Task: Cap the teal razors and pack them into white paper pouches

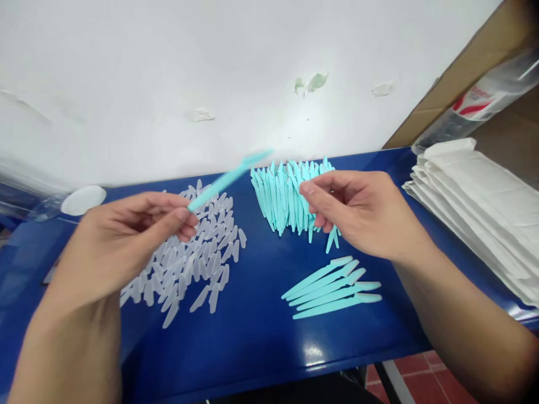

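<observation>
My left hand (138, 235) pinches a turquoise eyebrow razor (227, 178) by its handle end between thumb and fingers. The razor slants up to the right, its far tip blurred. My right hand (353, 207) is closed in a pinch, thumb against forefinger, in front of a pile of turquoise eyebrow razors (282, 196). Whatever it may hold is too small or hidden to make out. Below and behind my left hand lies a spread of translucent blade caps (185, 269). Several eyebrow razors (332, 289) lie fanned out on the blue table (252, 336), below my right hand.
A stack of white paper packets (484, 207) stands along the right side. Behind it a plastic bottle (475, 106) leans by a cardboard box (442, 95). At the left back is a white round lid-like piece (83, 200). A white wall (147, 84) borders the table's far edge.
</observation>
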`<state>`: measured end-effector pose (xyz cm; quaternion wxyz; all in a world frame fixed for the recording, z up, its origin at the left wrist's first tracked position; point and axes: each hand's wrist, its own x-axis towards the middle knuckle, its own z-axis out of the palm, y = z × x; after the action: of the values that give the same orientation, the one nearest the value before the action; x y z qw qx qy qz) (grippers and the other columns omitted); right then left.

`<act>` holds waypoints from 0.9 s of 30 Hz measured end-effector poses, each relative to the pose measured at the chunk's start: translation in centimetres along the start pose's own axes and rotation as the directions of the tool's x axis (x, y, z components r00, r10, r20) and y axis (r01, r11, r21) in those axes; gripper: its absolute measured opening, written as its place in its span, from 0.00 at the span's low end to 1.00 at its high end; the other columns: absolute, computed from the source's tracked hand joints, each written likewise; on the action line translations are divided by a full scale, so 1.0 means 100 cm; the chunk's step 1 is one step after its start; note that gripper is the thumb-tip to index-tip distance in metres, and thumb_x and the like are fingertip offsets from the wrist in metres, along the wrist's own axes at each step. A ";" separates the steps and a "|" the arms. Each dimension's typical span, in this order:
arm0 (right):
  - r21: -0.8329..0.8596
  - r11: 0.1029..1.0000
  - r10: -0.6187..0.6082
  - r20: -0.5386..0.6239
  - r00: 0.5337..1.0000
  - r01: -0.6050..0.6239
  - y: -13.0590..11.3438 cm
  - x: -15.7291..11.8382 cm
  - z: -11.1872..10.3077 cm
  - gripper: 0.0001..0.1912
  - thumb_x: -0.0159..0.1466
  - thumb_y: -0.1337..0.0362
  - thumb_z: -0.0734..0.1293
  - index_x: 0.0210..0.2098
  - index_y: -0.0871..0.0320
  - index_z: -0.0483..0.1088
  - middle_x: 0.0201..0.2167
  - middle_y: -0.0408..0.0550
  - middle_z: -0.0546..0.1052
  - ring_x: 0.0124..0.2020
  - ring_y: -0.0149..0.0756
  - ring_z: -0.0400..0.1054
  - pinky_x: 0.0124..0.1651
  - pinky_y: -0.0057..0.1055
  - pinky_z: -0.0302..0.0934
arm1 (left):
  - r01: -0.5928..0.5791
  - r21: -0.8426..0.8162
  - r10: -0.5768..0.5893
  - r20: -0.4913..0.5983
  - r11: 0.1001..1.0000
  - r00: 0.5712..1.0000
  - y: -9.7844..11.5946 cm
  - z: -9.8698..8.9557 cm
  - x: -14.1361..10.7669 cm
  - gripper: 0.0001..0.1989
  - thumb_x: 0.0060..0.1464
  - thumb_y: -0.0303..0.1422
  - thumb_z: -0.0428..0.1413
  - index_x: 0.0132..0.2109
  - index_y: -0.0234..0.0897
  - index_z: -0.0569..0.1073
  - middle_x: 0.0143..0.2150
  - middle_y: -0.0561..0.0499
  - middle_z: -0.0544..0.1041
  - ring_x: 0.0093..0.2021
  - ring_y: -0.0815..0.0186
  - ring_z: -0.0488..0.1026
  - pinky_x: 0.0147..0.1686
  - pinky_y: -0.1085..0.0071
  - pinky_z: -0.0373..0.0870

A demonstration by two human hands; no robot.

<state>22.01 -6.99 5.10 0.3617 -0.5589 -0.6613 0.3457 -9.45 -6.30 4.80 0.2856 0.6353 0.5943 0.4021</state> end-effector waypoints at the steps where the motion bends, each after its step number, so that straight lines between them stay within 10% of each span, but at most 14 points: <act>1: 0.069 0.997 0.021 0.002 1.000 -0.021 0.001 0.002 0.002 0.25 0.67 0.38 0.70 0.34 0.55 0.78 0.23 0.44 0.76 0.23 0.32 0.71 0.25 0.30 0.63 | -0.019 0.020 0.017 0.095 1.000 0.995 -0.004 0.000 0.000 0.05 0.62 0.30 0.64 0.42 0.33 0.82 0.29 0.58 0.83 0.28 0.72 0.80 0.31 0.74 0.78; 8: 0.192 0.969 0.126 0.153 0.980 -0.155 0.012 0.005 0.026 0.29 0.65 0.43 0.74 0.21 0.56 0.66 0.16 0.39 0.70 0.15 0.25 0.62 0.19 0.25 0.52 | -0.029 -0.026 0.038 0.489 0.999 0.871 -0.022 0.008 -0.005 0.06 0.65 0.36 0.62 0.43 0.40 0.82 0.27 0.54 0.80 0.27 0.69 0.77 0.26 0.76 0.75; 15: -0.055 0.998 0.014 0.183 0.983 -0.004 0.005 0.004 0.042 0.30 0.73 0.45 0.66 0.21 0.56 0.64 0.16 0.39 0.68 0.19 0.26 0.61 0.25 0.28 0.53 | -0.184 0.196 0.065 0.492 0.963 0.868 -0.013 0.019 -0.011 0.15 0.67 0.45 0.59 0.53 0.48 0.84 0.38 0.52 0.84 0.31 0.64 0.79 0.23 0.75 0.69; 19: -0.320 0.931 -0.133 0.144 0.980 0.174 -0.003 -0.009 0.050 0.26 0.77 0.48 0.61 0.29 0.57 0.73 0.20 0.41 0.71 0.22 0.28 0.61 0.28 0.32 0.51 | 0.026 0.275 -0.108 0.288 0.961 0.952 -0.024 -0.010 -0.002 0.17 0.69 0.45 0.58 0.56 0.43 0.82 0.26 0.60 0.73 0.20 0.75 0.62 0.20 0.81 0.56; 21: -0.328 0.844 -0.301 0.365 0.881 0.424 -0.007 -0.018 0.062 0.19 0.77 0.54 0.62 0.39 0.58 0.79 0.28 0.45 0.77 0.26 0.31 0.67 0.27 0.33 0.52 | 0.152 0.281 -0.203 0.163 0.948 0.966 -0.030 -0.025 0.003 0.18 0.68 0.44 0.58 0.58 0.40 0.80 0.26 0.61 0.70 0.19 0.78 0.58 0.20 0.82 0.53; 24: -0.271 0.624 -0.402 0.692 0.599 0.733 -0.013 -0.029 0.091 0.16 0.72 0.70 0.65 0.56 0.60 0.76 0.33 0.46 0.79 0.24 0.34 0.68 0.22 0.35 0.43 | 0.164 0.265 -0.209 0.148 0.950 0.967 -0.037 -0.034 0.006 0.18 0.67 0.43 0.59 0.57 0.38 0.81 0.28 0.60 0.72 0.23 0.75 0.61 0.21 0.81 0.55; 27: -0.260 0.521 -0.379 0.783 0.493 0.813 -0.015 -0.033 0.118 0.20 0.68 0.73 0.66 0.58 0.63 0.74 0.36 0.48 0.80 0.24 0.37 0.70 0.20 0.36 0.41 | 0.090 0.238 -0.148 0.236 0.967 0.961 -0.040 -0.032 0.006 0.15 0.68 0.42 0.58 0.55 0.40 0.81 0.30 0.58 0.72 0.25 0.73 0.61 0.23 0.77 0.58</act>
<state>11.42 -11.09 0.22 0.0153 -0.2013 -0.9717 0.1224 -14.23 -5.51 3.20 0.3084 0.6723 0.6323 0.2304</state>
